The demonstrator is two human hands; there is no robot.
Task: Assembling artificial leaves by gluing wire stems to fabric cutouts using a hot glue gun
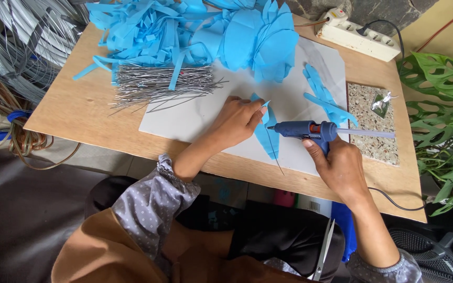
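Our right hand [342, 167] wraps its fingers tight around the blue glue gun [306, 130], nozzle touching the blue foam petal [266, 133] on the white sheet [195, 118]. Our left hand [238, 119] pinches that petal's upper edge. Beyond lie cut wires [158, 84] and heaped foam scraps [184, 31].

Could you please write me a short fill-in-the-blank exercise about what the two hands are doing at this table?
1. The right hand holds a blue glue ____.
2. The left hand presses a foam leaf coloured ____.
3. The wire bundle lies on the ____ hand's side.
4. The glue stick juts from the tool's ____ end.

Missing words: gun; blue; left; rear
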